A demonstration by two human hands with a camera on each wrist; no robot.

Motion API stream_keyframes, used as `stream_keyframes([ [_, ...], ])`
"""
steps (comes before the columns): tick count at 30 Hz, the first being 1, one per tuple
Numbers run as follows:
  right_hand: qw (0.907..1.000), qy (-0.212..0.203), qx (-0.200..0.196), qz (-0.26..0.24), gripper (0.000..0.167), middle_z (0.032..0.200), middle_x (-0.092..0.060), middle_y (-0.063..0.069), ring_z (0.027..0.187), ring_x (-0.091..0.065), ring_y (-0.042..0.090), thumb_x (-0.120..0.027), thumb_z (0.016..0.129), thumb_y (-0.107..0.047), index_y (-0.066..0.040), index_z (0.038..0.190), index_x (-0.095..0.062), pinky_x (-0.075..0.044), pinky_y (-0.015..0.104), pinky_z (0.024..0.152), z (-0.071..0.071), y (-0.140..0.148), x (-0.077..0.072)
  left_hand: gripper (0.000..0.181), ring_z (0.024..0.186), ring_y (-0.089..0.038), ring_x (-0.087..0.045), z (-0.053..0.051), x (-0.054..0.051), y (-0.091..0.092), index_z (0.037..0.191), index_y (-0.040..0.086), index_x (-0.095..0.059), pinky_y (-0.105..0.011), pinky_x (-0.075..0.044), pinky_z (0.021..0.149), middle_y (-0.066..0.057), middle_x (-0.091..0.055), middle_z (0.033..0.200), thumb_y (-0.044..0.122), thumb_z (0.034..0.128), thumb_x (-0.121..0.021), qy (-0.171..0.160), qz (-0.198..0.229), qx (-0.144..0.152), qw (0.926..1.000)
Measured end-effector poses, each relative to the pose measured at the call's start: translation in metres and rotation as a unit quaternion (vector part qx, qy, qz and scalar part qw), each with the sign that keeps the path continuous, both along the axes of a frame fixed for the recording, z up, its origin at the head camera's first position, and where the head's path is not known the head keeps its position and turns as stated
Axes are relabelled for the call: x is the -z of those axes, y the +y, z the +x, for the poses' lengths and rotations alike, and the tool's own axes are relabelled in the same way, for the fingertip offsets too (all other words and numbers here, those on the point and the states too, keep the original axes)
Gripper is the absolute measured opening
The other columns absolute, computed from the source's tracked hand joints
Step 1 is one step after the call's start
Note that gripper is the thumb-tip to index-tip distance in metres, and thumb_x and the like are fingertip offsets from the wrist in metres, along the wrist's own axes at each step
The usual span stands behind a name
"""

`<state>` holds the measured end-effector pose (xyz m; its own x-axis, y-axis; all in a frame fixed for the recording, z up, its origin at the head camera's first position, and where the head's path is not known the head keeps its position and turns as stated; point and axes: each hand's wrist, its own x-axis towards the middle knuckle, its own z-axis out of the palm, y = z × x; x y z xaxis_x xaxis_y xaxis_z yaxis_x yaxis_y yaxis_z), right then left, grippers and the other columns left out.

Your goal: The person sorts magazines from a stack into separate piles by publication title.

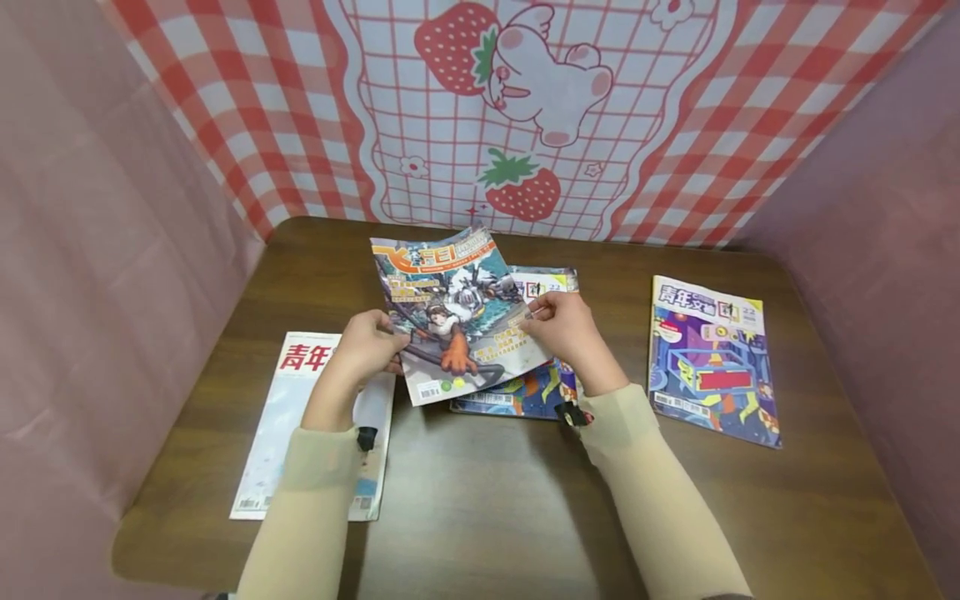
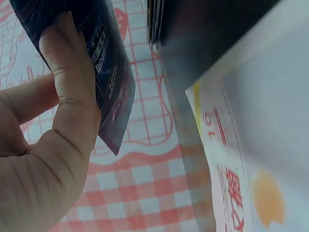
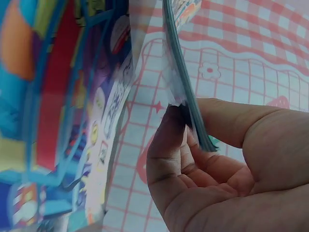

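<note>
Both hands hold up a magazine [image 1: 457,308] with an orange title and a cartoon figure in an orange glove on its cover. The left hand [image 1: 367,343] pinches its lower left edge; in the left wrist view, the fingers lie against the dark blue back cover [image 2: 113,79]. At the right edge, the right hand [image 1: 568,337] pinches it between thumb and fingers, and the right wrist view shows the thin pages edge-on [image 3: 186,82]. Under the held magazine, partly hidden, a colourful magazine [image 1: 540,398] lies on the table.
A white magazine with red lettering [image 1: 262,433] lies at the left, partly under the left forearm. Another colourful magazine [image 1: 712,358] with purple lettering lies at the right. The brown wooden table [image 1: 480,492] meets a red-checked strawberry cloth [image 1: 300,125] at its back edge.
</note>
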<state>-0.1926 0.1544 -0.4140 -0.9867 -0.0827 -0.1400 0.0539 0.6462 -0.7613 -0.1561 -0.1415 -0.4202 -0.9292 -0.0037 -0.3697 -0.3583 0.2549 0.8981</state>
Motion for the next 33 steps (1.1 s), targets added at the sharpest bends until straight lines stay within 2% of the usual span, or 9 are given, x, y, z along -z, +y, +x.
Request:
stream_keyframes([
  [6, 0.9997, -0.003, -0.020, -0.015, 0.022, 0.093, -0.068, 0.013, 0.078, -0.063, 0.026, -0.077, 0.091, -0.014, 0.000, 0.106, -0.069, -0.055, 0.038, 0.067, -0.019, -0.018, -0.003, 0.016, 0.056, -0.018, -0.064, 0.004, -0.001, -0.013, 0.102, -0.006, -0.047, -0.044, -0.061, 0.067, -0.020, -0.066, 0.083, -0.001, 0.0972, -0.061, 0.003, -0.005, -0.025, 0.9997],
  [15, 0.9991, -0.012, -0.034, -0.024, 0.019, 0.096, -0.066, 0.012, 0.083, -0.063, 0.027, -0.077, 0.091, -0.013, -0.003, 0.106, -0.069, -0.056, 0.038, 0.068, -0.043, -0.043, -0.007, 0.015, 0.057, -0.017, -0.064, 0.007, 0.003, -0.025, 0.102, -0.006, -0.046, -0.041, -0.061, 0.064, -0.020, -0.065, 0.083, -0.003, 0.0970, -0.060, 0.009, 0.038, -0.077, 0.9963],
  [19, 0.9988, -0.003, -0.044, -0.024, 0.020, 0.096, -0.068, 0.014, 0.083, -0.065, 0.027, -0.077, 0.090, -0.011, -0.001, 0.106, -0.070, -0.057, 0.038, 0.068, -0.050, -0.053, -0.008, 0.016, 0.055, -0.016, -0.062, 0.008, 0.005, -0.030, 0.104, -0.007, -0.046, -0.042, -0.061, 0.064, -0.017, -0.062, 0.082, -0.003, 0.0972, -0.061, 0.007, 0.049, -0.102, 0.9936],
  [25, 0.9986, 0.009, -0.050, -0.017, 0.021, 0.094, -0.070, 0.014, 0.080, -0.066, 0.026, -0.077, 0.087, -0.008, 0.000, 0.106, -0.071, -0.057, 0.035, 0.068, -0.059, -0.070, -0.005, 0.021, 0.050, -0.016, -0.060, 0.011, 0.009, -0.036, 0.111, -0.007, -0.046, -0.037, -0.060, 0.057, -0.017, -0.057, 0.082, -0.002, 0.0974, -0.061, -0.002, 0.060, -0.139, 0.9884],
  [29, 0.9983, 0.030, -0.048, -0.011, 0.020, 0.093, -0.071, 0.014, 0.079, -0.067, 0.025, -0.077, 0.086, -0.006, 0.000, 0.105, -0.072, -0.057, 0.034, 0.067, -0.066, -0.080, -0.002, 0.020, 0.049, -0.016, -0.061, 0.011, 0.009, -0.040, 0.110, -0.007, -0.045, -0.038, -0.060, 0.056, -0.018, -0.059, 0.078, -0.002, 0.0980, -0.061, 0.004, 0.062, -0.152, 0.9864],
  [33, 0.9981, 0.038, -0.046, -0.014, 0.021, 0.093, -0.072, 0.014, 0.079, -0.067, 0.025, -0.077, 0.085, -0.005, 0.000, 0.106, -0.073, -0.057, 0.034, 0.069, -0.070, -0.090, 0.000, 0.020, 0.049, -0.015, -0.062, 0.010, 0.008, -0.045, 0.110, -0.007, -0.045, -0.036, -0.060, 0.056, -0.020, -0.059, 0.084, -0.002, 0.0982, -0.060, 0.011, 0.053, -0.157, 0.9861],
])
